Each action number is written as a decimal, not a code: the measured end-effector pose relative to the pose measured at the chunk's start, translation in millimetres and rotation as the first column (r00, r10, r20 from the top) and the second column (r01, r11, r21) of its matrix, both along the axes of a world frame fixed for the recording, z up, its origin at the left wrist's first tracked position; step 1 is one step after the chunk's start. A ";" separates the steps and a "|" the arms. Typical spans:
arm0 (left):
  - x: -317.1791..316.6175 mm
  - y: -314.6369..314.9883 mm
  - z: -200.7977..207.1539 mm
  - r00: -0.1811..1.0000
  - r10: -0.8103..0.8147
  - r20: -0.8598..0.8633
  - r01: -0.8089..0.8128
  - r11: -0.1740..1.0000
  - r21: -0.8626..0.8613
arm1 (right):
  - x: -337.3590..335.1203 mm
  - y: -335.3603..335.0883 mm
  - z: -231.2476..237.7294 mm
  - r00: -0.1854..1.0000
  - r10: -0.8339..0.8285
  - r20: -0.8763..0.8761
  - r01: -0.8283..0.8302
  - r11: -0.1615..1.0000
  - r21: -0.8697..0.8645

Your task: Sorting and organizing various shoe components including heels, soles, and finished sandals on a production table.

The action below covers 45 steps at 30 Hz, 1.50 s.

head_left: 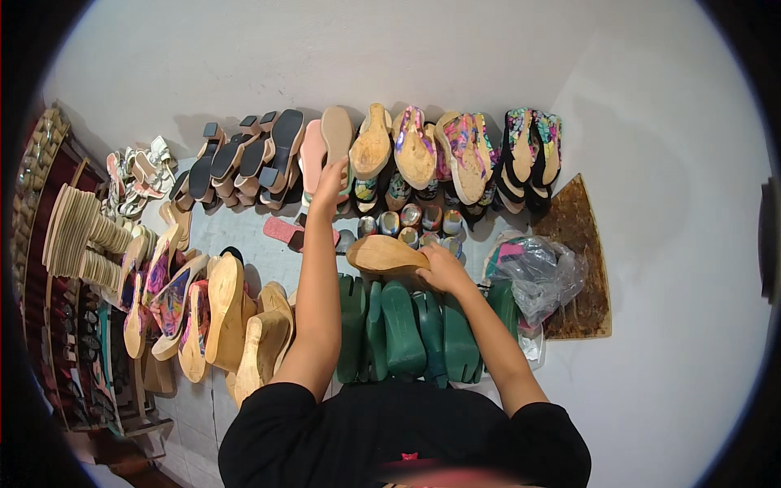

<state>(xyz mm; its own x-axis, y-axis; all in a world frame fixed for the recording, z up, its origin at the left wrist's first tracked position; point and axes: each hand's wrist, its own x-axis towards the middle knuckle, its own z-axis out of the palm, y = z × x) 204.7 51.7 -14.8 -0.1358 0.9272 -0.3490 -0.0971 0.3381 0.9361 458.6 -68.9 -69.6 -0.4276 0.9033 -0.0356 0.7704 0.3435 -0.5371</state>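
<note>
The wooden sole [382, 254] is judged stiff, fairly light and hard to damage, though its smooth face may slip; it is best held across one end, with fingers and thumb on opposite faces. The right hand [443, 268] is clamped on its right end, leaving the rest projecting leftward, just beyond the green lasts [404, 325]. The left hand [329, 183], apart from the right, is at the near end of the beige sole [336, 134] in the far row; whether it grips cannot be told. That sole should be thinner and more flexible, best taken by its edges.
</note>
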 end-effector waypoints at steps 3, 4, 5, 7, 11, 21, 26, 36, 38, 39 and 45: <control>8.4 -16.5 -1.0 0.997 0.073 -0.016 -0.072 0.995 0.073 | 9.3 -9.5 27.5 0.981 -0.014 -0.194 0.037 0.993 0.116; 14.9 -21.4 -0.6 0.990 0.139 0.004 -0.139 0.985 0.102 | 14.7 -11.0 36.4 0.981 -0.022 -0.193 0.046 0.992 0.120; 16.7 -22.0 -5.6 0.991 0.136 0.005 -0.136 0.984 0.111 | 19.1 -11.8 47.6 0.950 -0.061 -0.305 0.124 0.973 0.194; 11.4 -14.0 -36.1 0.922 0.384 0.056 -0.377 0.851 0.365 | 23.3 -4.6 65.7 0.883 -0.112 -0.457 0.269 0.916 0.297; 81.2 -42.5 -20.1 0.736 0.603 -0.306 -0.436 0.769 0.467 | 58.2 37.5 92.0 0.596 -0.441 -0.671 0.635 0.771 0.058; 200.9 -45.0 15.6 0.665 0.188 -0.723 0.526 0.570 0.632 | 97.4 170.3 117.2 0.611 -0.716 -0.337 0.791 0.558 0.251; 208.9 7.3 -0.4 0.441 0.119 -0.889 0.619 0.677 0.398 | 102.6 196.2 117.2 0.611 -0.733 -0.297 0.790 0.585 0.182; 196.5 23.5 -1.9 0.466 -0.075 -0.881 0.658 0.696 0.288 | 103.7 179.9 103.2 0.695 -0.718 0.022 0.690 0.676 0.259; 201.2 21.8 2.0 0.468 -0.103 -0.878 0.652 0.711 0.264 | 116.5 181.6 92.6 0.706 -0.708 -0.016 0.695 0.687 0.212; 208.3 21.2 3.9 0.460 -0.095 -0.883 0.657 0.706 0.266 | 132.8 190.7 71.7 0.708 -0.706 -0.011 0.689 0.688 0.228; 205.3 6.9 -2.0 0.478 0.033 -0.878 0.576 0.742 0.342 | 117.9 183.8 67.4 0.732 -0.681 -0.023 0.662 0.703 0.259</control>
